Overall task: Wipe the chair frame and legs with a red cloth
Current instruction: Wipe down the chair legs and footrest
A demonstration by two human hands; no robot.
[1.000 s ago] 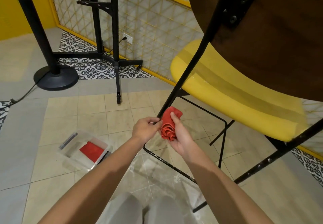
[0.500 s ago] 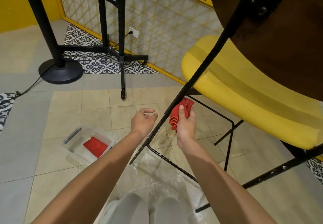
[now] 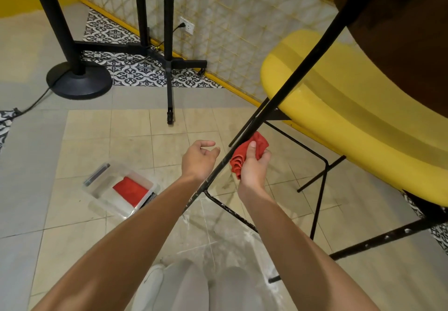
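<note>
A chair with a yellow backrest (image 3: 339,107) and a dark wooden seat underside (image 3: 400,32) is tipped over, its black metal legs in the air. One black leg (image 3: 286,87) runs diagonally down across the middle. My right hand (image 3: 254,167) grips a bunched red cloth (image 3: 242,155) wrapped against this leg, thumb on top. My left hand (image 3: 200,156) hovers just left of the leg with loosely curled fingers, holding nothing. A thin black footrest frame (image 3: 322,177) shows behind the hands.
A clear plastic tray (image 3: 104,189) with a second red cloth (image 3: 131,190) lies on the tiled floor at left. A black round stand base (image 3: 78,82) and a black tripod-like stand (image 3: 168,63) are behind, near a yellow-framed mesh wall. My knees show at the bottom.
My left hand has let go of the cloth and drawn back to the left. My right hand with the cloth has slid up along the leg.
</note>
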